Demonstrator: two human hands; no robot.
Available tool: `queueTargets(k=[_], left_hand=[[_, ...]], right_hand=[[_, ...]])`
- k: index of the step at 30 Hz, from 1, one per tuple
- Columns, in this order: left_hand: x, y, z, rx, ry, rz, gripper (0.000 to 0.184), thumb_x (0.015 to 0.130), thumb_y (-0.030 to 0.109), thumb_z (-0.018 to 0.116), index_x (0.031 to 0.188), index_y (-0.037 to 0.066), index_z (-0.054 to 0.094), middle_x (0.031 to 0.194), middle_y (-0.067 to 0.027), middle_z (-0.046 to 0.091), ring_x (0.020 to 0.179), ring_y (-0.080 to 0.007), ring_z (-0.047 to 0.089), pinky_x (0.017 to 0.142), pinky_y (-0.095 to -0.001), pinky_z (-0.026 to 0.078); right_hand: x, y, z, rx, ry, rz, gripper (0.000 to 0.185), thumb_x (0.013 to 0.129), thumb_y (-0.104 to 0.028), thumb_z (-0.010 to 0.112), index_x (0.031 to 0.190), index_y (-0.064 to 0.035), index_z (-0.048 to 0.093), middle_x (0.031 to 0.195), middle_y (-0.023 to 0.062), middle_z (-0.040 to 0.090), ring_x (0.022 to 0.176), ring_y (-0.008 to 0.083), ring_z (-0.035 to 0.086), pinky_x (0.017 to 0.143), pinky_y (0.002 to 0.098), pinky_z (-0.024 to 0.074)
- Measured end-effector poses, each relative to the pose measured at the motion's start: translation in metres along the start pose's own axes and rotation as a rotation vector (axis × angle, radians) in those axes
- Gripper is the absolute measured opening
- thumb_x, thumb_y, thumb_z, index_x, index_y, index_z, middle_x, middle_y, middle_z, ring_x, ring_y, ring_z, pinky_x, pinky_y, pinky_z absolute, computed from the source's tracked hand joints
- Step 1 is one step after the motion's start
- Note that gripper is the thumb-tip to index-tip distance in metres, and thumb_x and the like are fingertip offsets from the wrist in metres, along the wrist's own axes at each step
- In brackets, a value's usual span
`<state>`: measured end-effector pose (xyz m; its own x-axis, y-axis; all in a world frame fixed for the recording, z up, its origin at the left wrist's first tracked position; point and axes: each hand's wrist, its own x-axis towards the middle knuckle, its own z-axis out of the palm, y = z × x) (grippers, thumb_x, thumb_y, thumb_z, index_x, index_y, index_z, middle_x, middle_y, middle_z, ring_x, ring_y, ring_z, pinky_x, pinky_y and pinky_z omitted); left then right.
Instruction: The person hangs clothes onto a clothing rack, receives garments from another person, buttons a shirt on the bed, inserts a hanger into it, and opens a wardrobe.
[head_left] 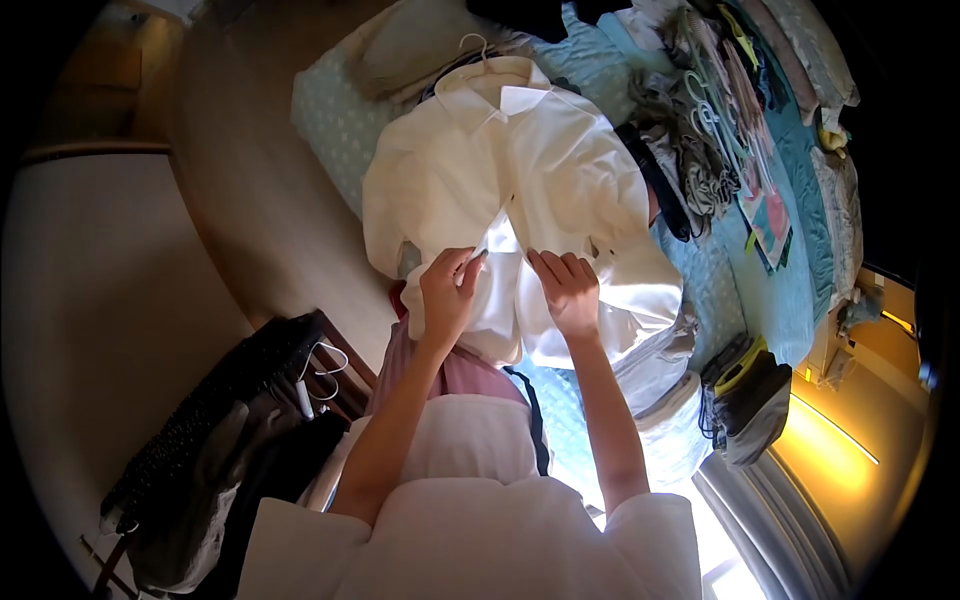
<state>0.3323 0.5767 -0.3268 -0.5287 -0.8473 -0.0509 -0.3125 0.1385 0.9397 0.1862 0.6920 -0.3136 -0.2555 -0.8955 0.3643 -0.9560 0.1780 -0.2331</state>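
A white collared shirt point(570, 160) lies spread on the bed, its collar away from me and a pale hanger point(474, 42) showing its hook at the neck. The front parts below the chest. With pinched fingers, my left hand point(450, 290) grips the shirt's left front edge. On the other side of the gap, my right hand point(567, 287) has its fingers closed on the opposite front edge. The hem hangs toward me, and the fingertips are partly hidden by the cloth.
Folded clothes point(685, 150) and several hangers point(710, 110) lie on the light blue bedding point(780, 290) to the right. A small clothes pile point(748, 400) sits at the bed's near right edge. Dark garments point(230, 430) cover a chair at lower left, with a white cable point(330, 365).
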Motion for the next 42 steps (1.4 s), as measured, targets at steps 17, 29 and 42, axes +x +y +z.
queueTargets(k=[17, 29, 42], left_hand=[[0.025, 0.038, 0.006, 0.094, 0.013, 0.215, 0.015, 0.077, -0.002, 0.066, 0.093, -0.001, 0.065, 0.083, -0.0122, 0.062, 0.070, -0.0280, 0.061, 0.062, -0.0344, 0.049], [0.029, 0.027, 0.018, 0.009, -0.197, 0.081, 0.013, 0.079, -0.005, 0.062, 0.091, -0.002, 0.067, 0.082, -0.0121, 0.063, 0.070, -0.0251, 0.063, 0.063, -0.0322, 0.050], [0.032, 0.026, 0.015, 0.012, -0.182, 0.073, 0.011, 0.080, -0.008, 0.055, 0.087, -0.004, 0.062, 0.079, -0.0122, 0.062, 0.066, -0.0222, 0.060, 0.061, -0.0288, 0.046]], right_hand=[[0.061, 0.019, -0.014, -0.134, -0.206, -0.733, 0.015, 0.068, -0.011, 0.063, 0.081, -0.0049, 0.064, 0.084, -0.0010, 0.056, 0.073, 0.0112, 0.053, 0.058, 0.0244, 0.0417], [0.050, 0.023, -0.009, 0.189, -0.050, -0.264, 0.017, 0.068, -0.011, 0.067, 0.083, -0.0065, 0.060, 0.084, 0.0033, 0.061, 0.065, 0.0166, 0.057, 0.054, 0.0290, 0.0462], [0.054, 0.016, 0.011, 0.298, -0.036, -0.044, 0.030, 0.066, -0.005, 0.064, 0.095, -0.0051, 0.060, 0.084, 0.0050, 0.062, 0.069, 0.0211, 0.059, 0.058, 0.0331, 0.0508]])
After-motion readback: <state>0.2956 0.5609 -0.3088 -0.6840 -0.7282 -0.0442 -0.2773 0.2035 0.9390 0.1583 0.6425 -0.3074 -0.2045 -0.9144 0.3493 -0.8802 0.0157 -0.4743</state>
